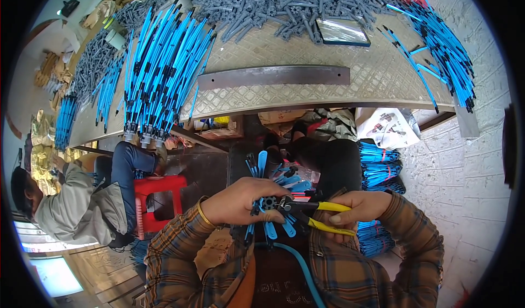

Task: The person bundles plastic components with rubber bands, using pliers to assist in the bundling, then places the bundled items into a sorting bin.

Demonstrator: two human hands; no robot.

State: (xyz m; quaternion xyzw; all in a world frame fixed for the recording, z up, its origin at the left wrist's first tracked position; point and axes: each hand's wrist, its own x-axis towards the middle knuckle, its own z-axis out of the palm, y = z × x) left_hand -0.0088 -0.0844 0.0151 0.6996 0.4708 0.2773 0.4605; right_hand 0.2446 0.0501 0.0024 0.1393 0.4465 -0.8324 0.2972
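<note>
My left hand (240, 200) is closed around a dark round hub (268, 203) with a ring of holes. Several flat blue strips (288, 227) fan out from around it, below and above the fingers. In my right hand (361, 208) is a pair of pliers (331, 206) with yellow handles, which stand spread apart. The pliers' dark jaws meet the hub's right side, close to my left fingertips; what lies between the jaws is too small to make out.
Across the table (240, 56) lie a heap of grey plastic parts (246, 4), bundles of blue rods (158, 73), a curved metal bar (273, 76) and a dark flat tablet-like object (343, 32). More blue bundles (380, 168) sit right of my legs. A co-worker (82, 204) sits left, near a red stool (158, 198).
</note>
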